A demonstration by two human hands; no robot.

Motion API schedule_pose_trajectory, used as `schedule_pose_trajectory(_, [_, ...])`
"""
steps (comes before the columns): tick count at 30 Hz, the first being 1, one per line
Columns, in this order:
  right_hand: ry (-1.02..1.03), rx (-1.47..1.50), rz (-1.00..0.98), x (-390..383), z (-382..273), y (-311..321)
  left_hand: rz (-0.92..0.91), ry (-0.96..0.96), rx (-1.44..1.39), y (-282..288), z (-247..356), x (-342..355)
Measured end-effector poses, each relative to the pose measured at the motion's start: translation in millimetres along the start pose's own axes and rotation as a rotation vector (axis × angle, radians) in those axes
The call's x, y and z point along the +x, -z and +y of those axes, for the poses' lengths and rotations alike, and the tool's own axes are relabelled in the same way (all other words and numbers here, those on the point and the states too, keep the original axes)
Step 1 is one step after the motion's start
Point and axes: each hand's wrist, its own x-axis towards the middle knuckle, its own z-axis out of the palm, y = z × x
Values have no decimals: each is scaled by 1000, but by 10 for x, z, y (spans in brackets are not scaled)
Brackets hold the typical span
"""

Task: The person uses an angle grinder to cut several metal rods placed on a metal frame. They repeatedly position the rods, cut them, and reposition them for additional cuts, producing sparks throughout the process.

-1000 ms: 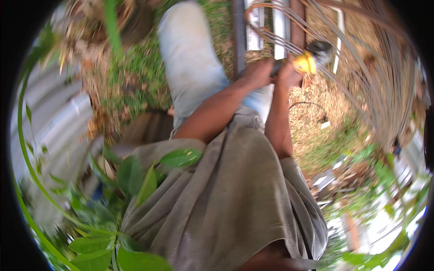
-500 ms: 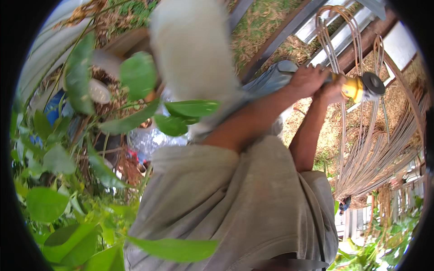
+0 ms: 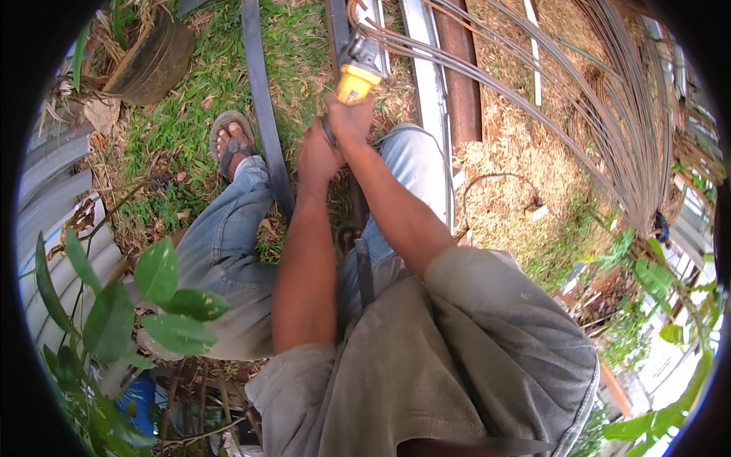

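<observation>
A yellow angle grinder (image 3: 356, 82) with a dark grey head points away from me at the top middle. My right hand (image 3: 352, 120) is wrapped round its yellow body. Just behind and to the left, my left hand (image 3: 318, 156) is closed on the grinder's dark rear end, mostly covering it. The grinder's head is close to the bent ends of several thin metal rods (image 3: 457, 61) and overlaps a dark metal bar (image 3: 337, 30) in view. I cannot tell whether it touches either, or whether its disc is spinning.
A curved-looking dark bar (image 3: 263, 99) lies between my legs, near my sandalled foot (image 3: 232, 143). Right of the grinder run a silver metal profile (image 3: 428, 84) and a rusty brown beam (image 3: 463, 99). A plant pot (image 3: 156, 61), corrugated sheets (image 3: 57, 198) and leafy branches (image 3: 156, 270) stand left.
The view has swung round. Both hands and the grinder have shifted from the right side to the top middle, the grinder now pointing away. Both hands stay on it.
</observation>
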Motion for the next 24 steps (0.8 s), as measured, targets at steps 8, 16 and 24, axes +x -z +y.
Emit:
schedule_pose_trajectory(8, [-85,46,79,157,-45,-427,-22,-54,152,354,-88,333])
schedule_pose_trajectory(16, [-146,-56,157,249,-115,-533,-152,-72,154,426,-138,648])
schedule_pose_trajectory(24, [-163,-12,216,304,-155,-630,-159,-153,130,489,-123,793])
